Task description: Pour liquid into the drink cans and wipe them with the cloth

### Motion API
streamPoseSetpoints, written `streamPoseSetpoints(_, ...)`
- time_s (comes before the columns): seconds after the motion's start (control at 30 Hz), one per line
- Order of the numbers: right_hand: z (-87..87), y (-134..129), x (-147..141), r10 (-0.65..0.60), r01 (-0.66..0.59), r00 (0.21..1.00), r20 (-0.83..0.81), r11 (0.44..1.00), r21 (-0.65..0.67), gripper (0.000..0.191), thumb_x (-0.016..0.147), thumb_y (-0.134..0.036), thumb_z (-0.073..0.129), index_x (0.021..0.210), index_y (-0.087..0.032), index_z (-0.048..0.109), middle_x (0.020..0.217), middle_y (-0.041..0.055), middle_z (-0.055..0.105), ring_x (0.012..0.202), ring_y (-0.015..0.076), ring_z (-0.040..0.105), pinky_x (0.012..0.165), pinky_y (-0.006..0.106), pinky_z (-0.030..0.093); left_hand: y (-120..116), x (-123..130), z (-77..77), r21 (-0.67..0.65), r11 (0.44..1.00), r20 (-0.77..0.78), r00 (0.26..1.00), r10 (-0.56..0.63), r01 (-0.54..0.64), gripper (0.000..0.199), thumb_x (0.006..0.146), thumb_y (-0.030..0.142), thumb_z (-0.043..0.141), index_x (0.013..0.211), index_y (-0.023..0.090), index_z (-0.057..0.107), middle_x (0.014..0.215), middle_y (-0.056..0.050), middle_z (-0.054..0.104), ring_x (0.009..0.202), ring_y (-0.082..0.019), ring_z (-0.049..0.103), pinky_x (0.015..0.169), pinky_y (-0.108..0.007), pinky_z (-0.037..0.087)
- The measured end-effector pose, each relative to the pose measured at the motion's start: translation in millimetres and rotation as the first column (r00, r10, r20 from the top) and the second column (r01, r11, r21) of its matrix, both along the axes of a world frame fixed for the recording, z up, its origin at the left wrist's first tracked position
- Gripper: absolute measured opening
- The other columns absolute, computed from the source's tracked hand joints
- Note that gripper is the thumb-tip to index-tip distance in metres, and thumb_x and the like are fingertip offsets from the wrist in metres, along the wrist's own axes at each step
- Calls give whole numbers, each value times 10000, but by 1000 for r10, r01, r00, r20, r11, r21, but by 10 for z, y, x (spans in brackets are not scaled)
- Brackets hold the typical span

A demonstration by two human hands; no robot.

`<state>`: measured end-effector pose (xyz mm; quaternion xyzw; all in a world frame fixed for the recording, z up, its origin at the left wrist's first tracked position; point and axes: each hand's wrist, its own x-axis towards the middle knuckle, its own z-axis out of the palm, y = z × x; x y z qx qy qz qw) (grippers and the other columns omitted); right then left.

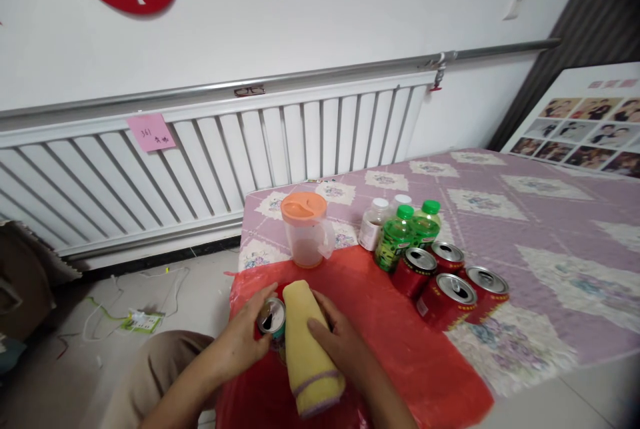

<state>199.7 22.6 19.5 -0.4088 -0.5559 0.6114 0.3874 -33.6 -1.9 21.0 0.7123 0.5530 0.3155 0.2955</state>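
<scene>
My left hand [245,335] curves round the left side of an opened drink can [273,317], its fingers behind the rim and the thumb in front. The can stands upright, with a silver top and a bit of teal side showing. Just to its right, a rolled yellow towel [307,349] with purple stripes near its lower end leans along the can. My right hand [340,335] grips the towel from its right side, the thumb lying on top. Most of the can's body is hidden by the towel and my left hand. Beneath both lies a red plastic sheet [380,349].
Behind the towel stands a clear pitcher [305,242] with an orange lid. To the right are several bottles, two with green caps [405,212], and several red cans [447,299]. A flowered tablecloth [480,229] covers the table; a white radiator [300,142] runs behind it.
</scene>
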Motion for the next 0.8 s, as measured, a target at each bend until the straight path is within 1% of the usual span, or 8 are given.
streamPoseSetpoints(0.17,-49,11,33,50,-49,993,104,999,-10,564,823,-319,613,1372,-202,563,1380,110,640,1190,299,627,1030,469,480,8,-11,50,-77,996,42,998,-39,42,860,703,27,558,1502,272,359,1495,-95,528,1384,-250,500,1186,-504,365)
streamPoseSetpoints(0.27,-39,7,39,42,-41,992,121,999,-12,566,821,-315,606,1372,-194,563,1380,121,637,1182,307,630,1027,475,477,8,-9,82,-94,994,41,998,-53,57,860,709,39,555,1508,277,344,1506,-88,517,1393,-247,491,1189,-496,364)
streamPoseSetpoints(0.33,-21,0,33,31,-30,994,103,1000,-11,565,815,-324,611,1364,-199,565,1397,119,623,1188,310,626,1028,474,476,4,3,80,-59,997,-5,999,-40,40,871,705,64,588,1513,273,337,1541,-91,470,1432,-260,437,1207,-503,331)
streamPoseSetpoints(0.4,-7,-5,21,22,-21,998,66,1000,-12,582,810,-345,612,1368,-189,550,1411,127,607,1207,312,613,1026,466,478,0,28,56,-4,1000,-62,998,11,-12,885,686,101,648,1506,251,349,1549,-114,446,1448,-293,403,1214,-532,304)
streamPoseSetpoints(0.47,-1,-6,10,16,-16,1000,11,1000,-19,634,810,-380,605,1401,-171,503,1433,143,582,1240,311,593,1019,452,485,-2,60,16,53,995,-95,991,94,-89,890,665,138,700,1487,230,372,1502,-140,483,1410,-325,440,1190,-564,328)
streamPoseSetpoints(0.57,-6,-3,3,8,-9,1000,-27,999,-34,685,808,-412,600,1429,-161,459,1475,158,538,1246,313,589,1003,447,496,1,102,-48,105,978,-114,975,189,-178,841,673,173,718,1454,229,412,1359,-132,584,1276,-327,555,1107,-565,424)
streamPoseSetpoints(0.67,-23,0,15,21,-20,999,32,1000,-21,624,806,-358,603,1394,-173,506,1433,143,581,1222,307,603,1015,452,484,7,111,-90,124,976,-130,972,194,-178,786,693,171,695,1432,228,435,1253,-107,627,1176,-299,606,1052,-534,471)
streamPoseSetpoints(0.8,-65,5,46,66,-67,993,95,998,2,586,819,-302,590,1388,-176,525,1396,134,616,1204,291,617,1025,448,479,15,73,-87,118,988,-107,988,115,-103,772,708,121,629,1442,227,413,1339,-114,584,1244,-278,564,1097,-510,436)
